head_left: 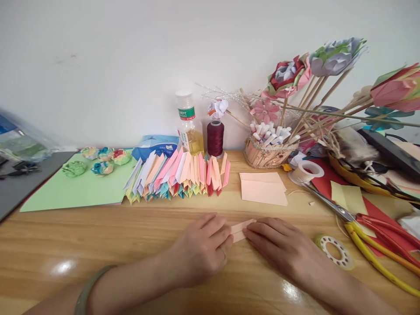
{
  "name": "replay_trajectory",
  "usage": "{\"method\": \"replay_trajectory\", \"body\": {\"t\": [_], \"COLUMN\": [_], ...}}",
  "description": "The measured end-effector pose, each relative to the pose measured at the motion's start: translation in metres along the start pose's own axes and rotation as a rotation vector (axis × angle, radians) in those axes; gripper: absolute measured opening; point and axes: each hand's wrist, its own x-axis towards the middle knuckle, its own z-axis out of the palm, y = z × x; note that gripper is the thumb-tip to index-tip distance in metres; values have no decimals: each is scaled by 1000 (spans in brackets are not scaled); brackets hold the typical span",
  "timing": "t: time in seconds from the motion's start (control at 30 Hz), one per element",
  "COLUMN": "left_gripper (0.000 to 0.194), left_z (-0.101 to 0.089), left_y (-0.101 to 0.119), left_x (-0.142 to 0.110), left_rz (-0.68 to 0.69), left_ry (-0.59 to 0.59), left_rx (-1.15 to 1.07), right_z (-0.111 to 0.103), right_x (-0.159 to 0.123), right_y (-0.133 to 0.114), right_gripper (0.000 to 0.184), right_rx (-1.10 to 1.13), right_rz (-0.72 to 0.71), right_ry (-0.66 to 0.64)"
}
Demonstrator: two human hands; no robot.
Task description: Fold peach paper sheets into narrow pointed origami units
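Between my hands lies a small folded strip of peach paper (240, 232) on the wooden table. My left hand (205, 247) grips its left end with bent fingers. On the right end, the fingers of my right hand (278, 243) are pressed together over the paper. Part of the strip is hidden under both hands. Just beyond, a few flat peach paper sheets (263, 189) lie stacked. A long row of folded paper pieces (177, 175) in several colours stands behind my left hand.
Scissors with red and yellow handles (348, 216) and a tape roll (334, 252) lie to the right. At the back stand a bottle (186, 107), a purple thread spool (215, 138) and a basket of pens (271, 153). Paper flowers (101, 161) rest on green sheets (78, 192).
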Motion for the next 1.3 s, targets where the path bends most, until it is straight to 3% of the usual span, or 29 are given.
{"method": "replay_trajectory", "body": {"t": [0.27,0.37,0.53,0.9,1.1,1.3], "left_gripper": [23,21,14,14,13,7], "left_z": [8,9,5,5,2,-1], "left_y": [-1,1,5,4,0,-2], "left_x": [7,8,12,14,13,13], "left_rz": [-146,-330,-585,-783,-778,-794], "left_ry": [27,14,-116,-220,-273,-310], "left_rx": [-103,-213,-299,-326,-382,-462], "right_z": [2,6,17,21,23,21], "right_x": [2,3,7,18,13,2], "right_y": [5,5,4,3,8,22], "right_gripper": [33,24,16,13,14,17], "right_rx": [-26,22,148,94,60,137], "right_rz": [-47,49,287,348,374,494], "right_ry": [17,56,78,-25,-25,-28]}}
